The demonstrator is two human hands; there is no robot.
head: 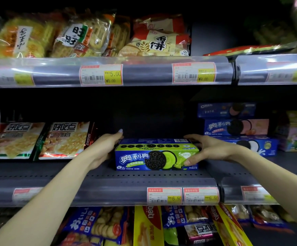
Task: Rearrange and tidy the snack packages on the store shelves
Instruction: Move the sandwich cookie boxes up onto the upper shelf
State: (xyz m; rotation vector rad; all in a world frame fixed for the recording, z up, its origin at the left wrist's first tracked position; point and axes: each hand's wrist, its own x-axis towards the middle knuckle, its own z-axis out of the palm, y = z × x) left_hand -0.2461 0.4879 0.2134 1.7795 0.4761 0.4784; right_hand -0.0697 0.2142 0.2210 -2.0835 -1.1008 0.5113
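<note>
A green and blue Oreo box [156,155] stands on the middle shelf [144,174], its long front face toward me. My left hand [107,146] holds its left end, fingers reaching behind the box. My right hand [204,148] grips the right end, thumb on the front face and fingers over the top. Stacked blue Oreo boxes [236,127] sit just to the right. Two red and white biscuit bags [37,139] lean at the left of the same shelf.
The upper shelf holds rice cracker bags [83,36] and a cream biscuit bag [154,45]. Below, yellow packs [147,226] and blue cookie bags [98,226] crowd the bottom shelf. Price rails [144,73] run along the shelf fronts. Dark space lies behind the green box.
</note>
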